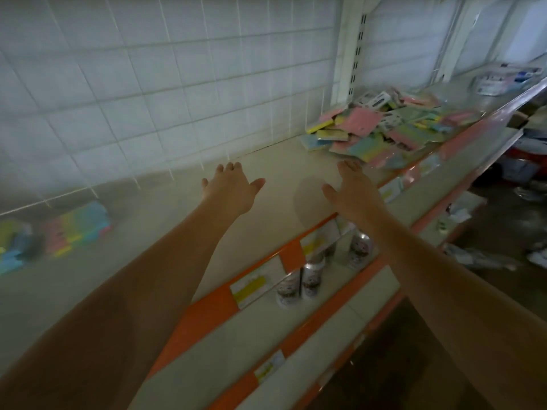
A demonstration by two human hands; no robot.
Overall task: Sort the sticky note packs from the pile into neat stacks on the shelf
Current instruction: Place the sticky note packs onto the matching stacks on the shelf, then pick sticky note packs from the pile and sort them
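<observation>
Pastel everywhere on this one: the loose pile of sticky note packs [381, 128], flat square pads in pink, yellow, mint and pale blue with a shiny wrap on some, sits jumbled on the right part of the pale beige flat shelf [165, 220], pushed up near the white slotted metal upright [353, 54]. A few grey-and-white carded packs are mixed in at the back of the heap, too blurry to read. Way over at the left end of the same shelf there's a tidier group of stacked sticky note packs [68, 229], rainbow-striped edges showing, pretty smeared by motion blur. Both bare arms reach out over the shelf between the two groups. The left hand [231, 184] hangs above the bare shelf surface with fingers spread and relaxed, gripping nothing. The right hand [352, 187] is also loose and flat, fingers straight, nothing in it, with the fingertips right at the near edge of the pile; can't tell if they actually touch a pack. Behind the shelf is a white wire grid back panel [148, 84] over a smooth white board. The shelf front has a glossy orange edge strip [207, 312] with paper price labels in it. On the shelf below stand some small silvery cans [310, 279] with printed labels, upright and close together. More blurry packaged goods [503, 78] lie further right.
</observation>
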